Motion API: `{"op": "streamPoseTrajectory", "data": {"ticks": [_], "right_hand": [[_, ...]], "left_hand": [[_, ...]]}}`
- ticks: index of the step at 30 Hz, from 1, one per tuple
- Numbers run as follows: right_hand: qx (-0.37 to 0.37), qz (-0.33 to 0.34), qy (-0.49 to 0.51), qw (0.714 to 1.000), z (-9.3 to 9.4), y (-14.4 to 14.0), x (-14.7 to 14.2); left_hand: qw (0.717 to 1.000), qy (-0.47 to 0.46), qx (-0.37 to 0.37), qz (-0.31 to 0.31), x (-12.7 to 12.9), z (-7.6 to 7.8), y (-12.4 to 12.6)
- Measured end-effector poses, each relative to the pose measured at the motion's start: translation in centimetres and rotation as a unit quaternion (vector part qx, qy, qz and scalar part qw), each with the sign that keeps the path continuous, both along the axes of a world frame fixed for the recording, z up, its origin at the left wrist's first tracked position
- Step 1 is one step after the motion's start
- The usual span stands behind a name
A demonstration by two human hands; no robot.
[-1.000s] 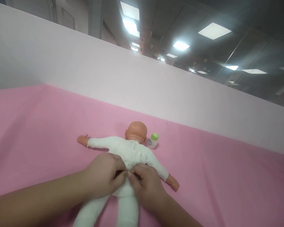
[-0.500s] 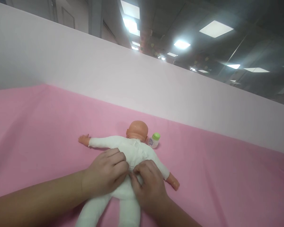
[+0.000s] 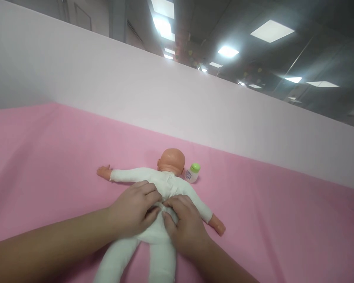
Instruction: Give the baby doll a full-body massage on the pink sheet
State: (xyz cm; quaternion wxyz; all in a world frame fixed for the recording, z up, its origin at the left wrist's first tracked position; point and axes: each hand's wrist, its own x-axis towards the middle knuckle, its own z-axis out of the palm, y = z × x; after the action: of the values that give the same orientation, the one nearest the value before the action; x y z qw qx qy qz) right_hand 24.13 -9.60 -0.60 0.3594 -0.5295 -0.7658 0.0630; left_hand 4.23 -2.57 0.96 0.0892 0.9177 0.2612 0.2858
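A baby doll (image 3: 162,232) with a white cloth body lies with the back of its bald head toward me and its arms spread out. Both my hands rest on the middle of its back. The fingers of my left hand (image 3: 138,208) are curled, with the thumb below them, and a fold of the white cloth shows between. Close beside it, the bent fingers and thumb of my right hand (image 3: 185,224) hold the cloth from the other side. The fingertips of the two hands nearly meet; the cloth under my palms is hidden.
By the doll's head stands a small clear bottle (image 3: 192,173) with a green cap and a printed label. A pink sheet (image 3: 268,204) with some creases lies under everything. Behind it rises a pale wall panel (image 3: 129,90), with lit ceiling lamps beyond.
My fingers have shifted slightly on the doll's back; the left hand's fingers have uncurled somewhat and a fold of cloth now shows between fingers and thumb. The doll and bottle stay in place.
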Motion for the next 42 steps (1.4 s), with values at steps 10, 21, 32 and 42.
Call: {"op": "streamPoseTrajectory", "data": {"ticks": [10,21,32,42], "right_hand": [[0.04,-0.026,-0.043,0.998,-0.5,0.0,0.2],[-0.12,-0.001,-0.041,0.992,2.3,2.7,0.8],[0.05,-0.091,-0.099,0.99,0.5,3.3,-0.6],[0.027,-0.061,-0.093,0.993,-0.2,4.0,0.0]], "left_hand": [[0.999,-0.024,0.04,0.01,0.1,-0.1,-0.1],[0.987,0.092,-0.13,0.029,1.4,3.3,2.4],[0.996,-0.013,0.087,0.021,1.5,0.6,2.2],[0.999,0.031,-0.019,0.023,1.8,0.4,3.0]]}}
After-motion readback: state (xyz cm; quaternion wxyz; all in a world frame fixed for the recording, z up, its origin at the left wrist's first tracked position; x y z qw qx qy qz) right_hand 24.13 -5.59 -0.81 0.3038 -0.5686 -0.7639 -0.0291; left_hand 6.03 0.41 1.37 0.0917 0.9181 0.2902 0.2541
